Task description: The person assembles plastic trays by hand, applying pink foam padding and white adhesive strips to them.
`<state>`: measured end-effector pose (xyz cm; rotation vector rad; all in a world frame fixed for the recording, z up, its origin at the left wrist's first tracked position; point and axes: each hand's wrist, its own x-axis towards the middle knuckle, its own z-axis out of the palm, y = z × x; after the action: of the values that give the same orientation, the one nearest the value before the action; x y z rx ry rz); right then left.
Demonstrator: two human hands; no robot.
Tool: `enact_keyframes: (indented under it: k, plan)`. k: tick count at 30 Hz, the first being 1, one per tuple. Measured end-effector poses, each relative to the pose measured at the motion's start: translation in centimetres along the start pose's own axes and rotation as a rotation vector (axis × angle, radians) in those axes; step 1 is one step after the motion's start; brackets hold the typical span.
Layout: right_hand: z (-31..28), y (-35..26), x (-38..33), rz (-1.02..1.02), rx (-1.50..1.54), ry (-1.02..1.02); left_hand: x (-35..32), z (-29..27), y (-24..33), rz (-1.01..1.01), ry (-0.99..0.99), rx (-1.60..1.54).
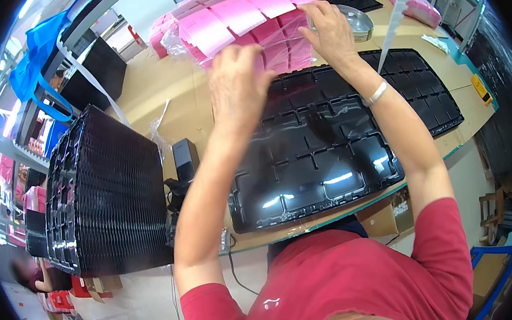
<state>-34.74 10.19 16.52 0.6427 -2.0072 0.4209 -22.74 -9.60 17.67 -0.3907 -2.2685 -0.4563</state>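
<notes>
A stack of pink sheets, partly wrapped in clear plastic film, stands at the far side of the table. My left hand is raised in front of the stack's left part, slightly blurred, its thumb apart from its bent fingers. At the stack's right end, my right hand has its fingers stretched and apart beside the film; whether they touch it I cannot tell. Below my forearms lies a shiny black molded plastic tray with shallow compartments. I see nothing held in either hand.
A tall pile of black trays rises at the left, next to a small black box. Another black tray lies to the right, crossed by a white toothed post. A round metal tin and yellow tool are also there.
</notes>
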Motion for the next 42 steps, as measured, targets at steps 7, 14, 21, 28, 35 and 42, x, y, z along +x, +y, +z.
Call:
enact_keyframes:
  k: [7, 14, 21, 28, 35, 42]
  plan:
    - [6.7, 5.5, 2.7, -0.238, 0.003, -0.040, 2.6, 5.8, -7.9, 0.056, 0.014, 0.281]
    - [7.0, 6.4, 4.9, -0.459, -0.034, -0.110, 5.1, 6.7, -9.7, 0.017, -0.084, 0.340]
    - [7.4, 6.9, 4.7, -0.461, -0.003, -0.063, 5.2, 6.9, -10.6, 0.045, -0.077, 0.371]
    - [4.1, 4.6, 5.4, -0.460, 0.069, 0.164, 4.3, 6.6, -8.3, 0.058, -0.033, 0.282]
    - [4.2, 4.6, 4.0, -0.449, -0.015, 0.041, 3.8, 7.9, -8.0, 0.003, -0.076, 0.366]
    - [7.7, 5.1, 5.2, -0.394, 0.016, -0.119, 4.2, 7.9, -8.1, 0.006, -0.093, 0.346]
